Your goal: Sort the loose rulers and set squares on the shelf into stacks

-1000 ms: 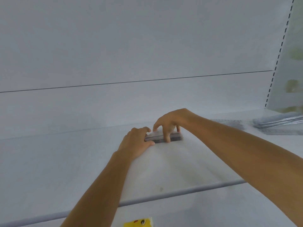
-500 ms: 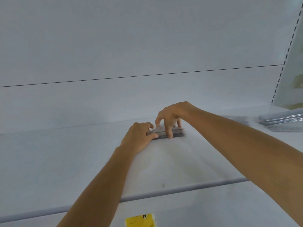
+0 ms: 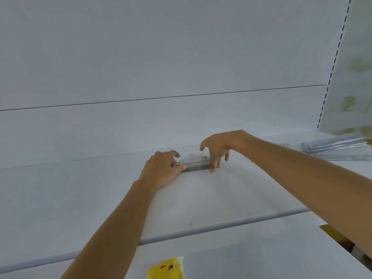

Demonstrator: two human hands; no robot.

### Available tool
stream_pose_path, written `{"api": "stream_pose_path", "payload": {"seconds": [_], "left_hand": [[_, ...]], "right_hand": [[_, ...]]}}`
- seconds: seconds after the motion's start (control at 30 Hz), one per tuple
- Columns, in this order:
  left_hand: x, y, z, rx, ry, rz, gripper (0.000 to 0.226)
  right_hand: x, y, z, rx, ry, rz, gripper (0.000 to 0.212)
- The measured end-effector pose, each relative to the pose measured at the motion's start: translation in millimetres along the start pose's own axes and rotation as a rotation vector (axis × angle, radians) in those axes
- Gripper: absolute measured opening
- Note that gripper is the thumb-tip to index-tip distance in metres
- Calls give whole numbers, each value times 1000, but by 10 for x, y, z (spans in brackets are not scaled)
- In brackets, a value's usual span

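The left hand (image 3: 161, 170) pinched the left end of the set-square stack (image 3: 196, 165) between thumb and fingers. The right hand (image 3: 218, 147) pressed its fingertips on the right end, thumb lifted clear. The white shelf (image 3: 80, 198) carried a grey front rail (image 3: 221, 225). The stack lay flat mid-shelf: thin, transparent, with a grey graduated front edge. A ruler stack (image 3: 335, 144) lay at the far right, near the white back panel (image 3: 161, 57).

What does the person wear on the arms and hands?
Both are bare: no gloves on the left hand or the right hand, and no sleeve on the left forearm or the right forearm within the frame. No ring, watch or bracelet shows.
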State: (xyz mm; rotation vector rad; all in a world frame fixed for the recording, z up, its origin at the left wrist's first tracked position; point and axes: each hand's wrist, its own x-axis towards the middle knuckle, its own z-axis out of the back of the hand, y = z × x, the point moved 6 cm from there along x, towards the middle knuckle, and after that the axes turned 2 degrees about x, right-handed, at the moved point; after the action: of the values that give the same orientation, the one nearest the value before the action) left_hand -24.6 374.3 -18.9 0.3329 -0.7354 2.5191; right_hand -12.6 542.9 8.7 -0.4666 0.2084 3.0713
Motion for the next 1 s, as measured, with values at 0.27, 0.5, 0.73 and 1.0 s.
{"api": "stream_pose_path", "payload": {"seconds": [0.27,0.5,0.73,1.0], "left_hand": [[1,-6,-43,42,21,-8,47],[10,-84,111,64,-127,-42,43],[154,-877,104,180,-105,-196,43],[454,-1891,-812,249,209,-137,72]], "right_hand": [[11,-123,-77,54,-149,65,65],[-282,-525,73,81,-215,84,74],[-567,-1442,320,100,-274,4,77],[-516,-2186,281,30,-168,-26,95]]}}
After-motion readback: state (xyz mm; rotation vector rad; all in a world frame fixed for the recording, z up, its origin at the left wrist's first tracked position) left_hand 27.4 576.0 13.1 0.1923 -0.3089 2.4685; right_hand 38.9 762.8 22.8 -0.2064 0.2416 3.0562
